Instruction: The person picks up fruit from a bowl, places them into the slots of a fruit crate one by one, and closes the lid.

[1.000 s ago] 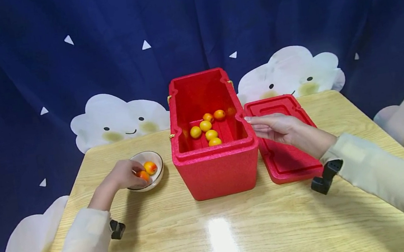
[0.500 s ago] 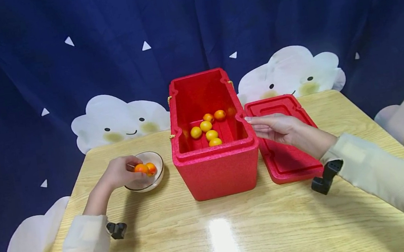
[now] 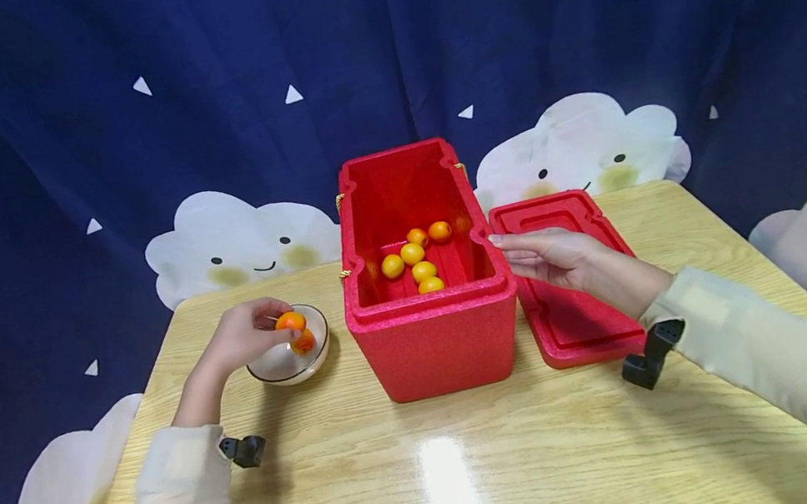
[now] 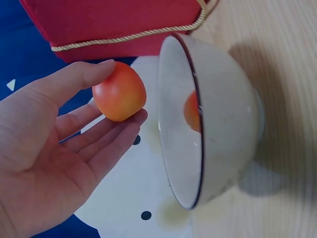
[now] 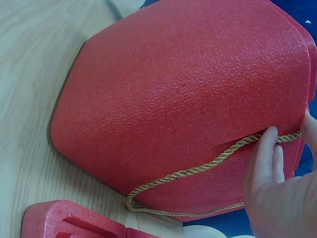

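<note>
open box (image 3: pixel 414 200) top clear; box wall (image 3: pixel 435 340) blocks path beside bowl (image 3: pixel 278 369).

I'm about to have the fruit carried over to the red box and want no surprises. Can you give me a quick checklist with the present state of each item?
1. Fruit held: the left hand pinches the orange fruit between thumb and fingers, lifted above the bowl. Ok.
2. Box open: the red box has no cover on it; the lid lies flat on the table beside it. Ok.
3. Room inside: five fruits lie on the box floor with bare floor around them. Ok.
4. Box steadied: the right hand has fingertips at the box's rim. Ok.
5. Firmness of that hold: cannot tell.
6. Bowl contents: one fruit remains inside. Ok.
</note>
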Demonstrator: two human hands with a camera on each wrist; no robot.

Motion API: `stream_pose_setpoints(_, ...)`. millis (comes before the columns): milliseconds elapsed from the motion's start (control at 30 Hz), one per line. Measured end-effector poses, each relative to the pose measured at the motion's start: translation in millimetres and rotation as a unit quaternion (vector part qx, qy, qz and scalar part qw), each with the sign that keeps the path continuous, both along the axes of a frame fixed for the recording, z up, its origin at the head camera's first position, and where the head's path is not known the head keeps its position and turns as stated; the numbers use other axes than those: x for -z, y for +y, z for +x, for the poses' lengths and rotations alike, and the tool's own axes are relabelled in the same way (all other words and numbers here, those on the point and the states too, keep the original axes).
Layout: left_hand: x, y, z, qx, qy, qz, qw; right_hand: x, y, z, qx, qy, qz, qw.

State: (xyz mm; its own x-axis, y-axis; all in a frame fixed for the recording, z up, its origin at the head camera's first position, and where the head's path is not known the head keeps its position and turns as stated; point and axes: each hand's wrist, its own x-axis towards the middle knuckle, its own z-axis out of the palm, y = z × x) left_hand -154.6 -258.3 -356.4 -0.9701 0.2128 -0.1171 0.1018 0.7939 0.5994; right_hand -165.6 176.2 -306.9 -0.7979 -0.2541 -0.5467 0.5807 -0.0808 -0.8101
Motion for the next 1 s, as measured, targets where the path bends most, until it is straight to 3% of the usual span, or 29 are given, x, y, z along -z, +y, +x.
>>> stream_pose_setpoints(333, -11.9, 12, -7.3, 0.003, 0.022, 0.034, 0.9992, -1.9, -1, -1.4, -0.008, -0.006, 0.019, 1.000)
stream_pose_setpoints(733, -46.5, 29, -19.2, 0.020, 0.019, 0.023, 0.9993, -2.6, -1, -1.2, -0.014, 0.000, 0.018, 1.000)
stream_pose_setpoints(1000, -63.3, 39, -26.2, 0.019, 0.035, 0.046, 0.9981, -1.4, -1, -0.9, -0.017, 0.001, 0.020, 1.000)
